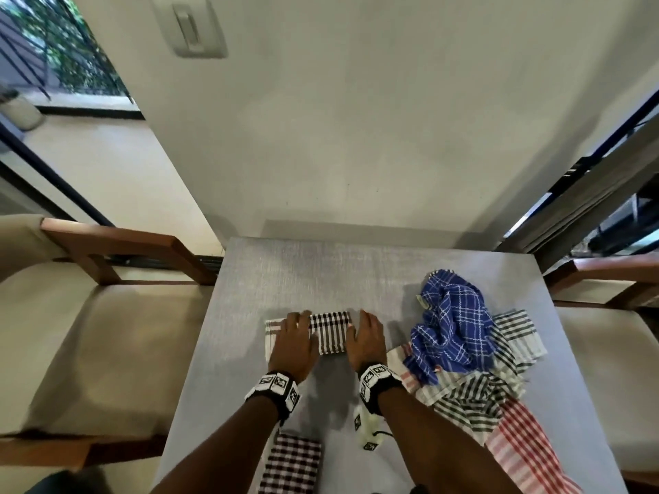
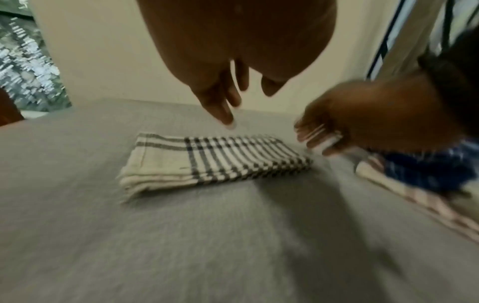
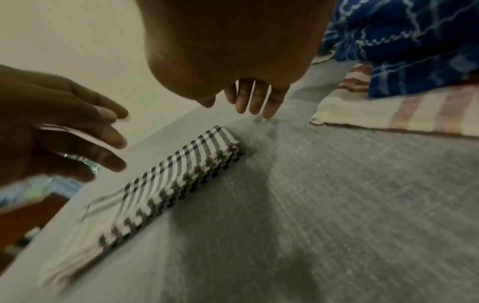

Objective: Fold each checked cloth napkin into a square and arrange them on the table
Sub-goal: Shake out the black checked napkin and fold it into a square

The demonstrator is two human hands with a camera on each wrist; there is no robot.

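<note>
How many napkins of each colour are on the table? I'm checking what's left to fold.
Black check, folded: 2
Blue, crumpled: 1
Red check, unfolded: 1
Dark green check, unfolded: 1
Total: 5, though the pile overlaps, so more may hide beneath.

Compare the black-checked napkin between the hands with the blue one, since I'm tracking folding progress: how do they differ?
The black-checked napkin lies folded flat in neat layers; the blue napkin sits crumpled in a heap. The black-checked one rests directly on the grey table; the blue one lies on top of other unfolded napkins. Both are checked cloth.
</note>
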